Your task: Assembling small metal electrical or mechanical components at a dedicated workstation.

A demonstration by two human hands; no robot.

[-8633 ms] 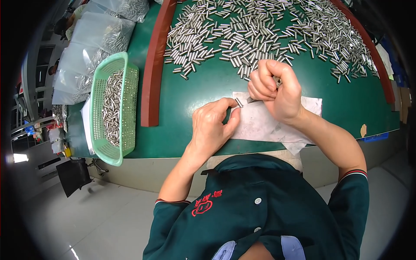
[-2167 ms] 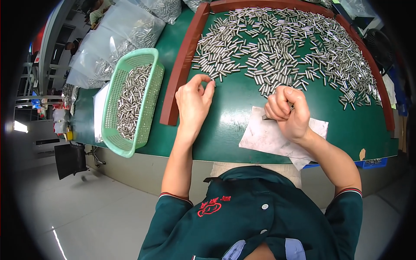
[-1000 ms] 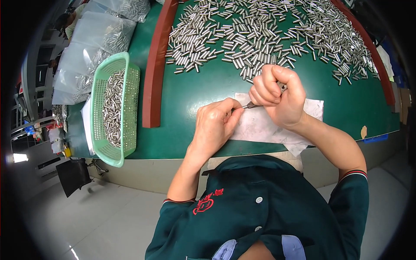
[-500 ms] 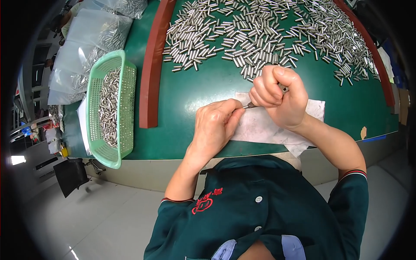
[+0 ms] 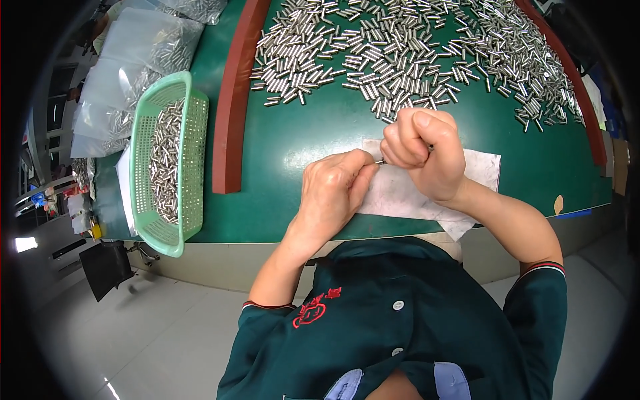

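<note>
Over the front of the green table, my left hand (image 5: 333, 187) is closed in a pinch. What sits between its thumb and fingers is hidden. My right hand (image 5: 428, 150) makes a fist around a slim tool (image 5: 381, 162). Only a short, thin metal piece of that tool shows in the narrow gap between the hands, pointing at the left fingertips. A stained white cloth (image 5: 413, 197) lies flat beneath both hands. Beyond them, loose shiny metal pins (image 5: 400, 60) are spread over the tabletop.
Red-brown rails (image 5: 233, 113) border the pins at left and right. Left of the left rail, a light green plastic basket (image 5: 195, 153) holds more metal pins. Clear plastic bags (image 5: 143, 43) of pins lie behind it. A dark chair (image 5: 107, 270) stands on the floor at left.
My right fist has shifted slightly left, closer to my left hand, so less of the tool shows between them. My left hand keeps its pinch.
</note>
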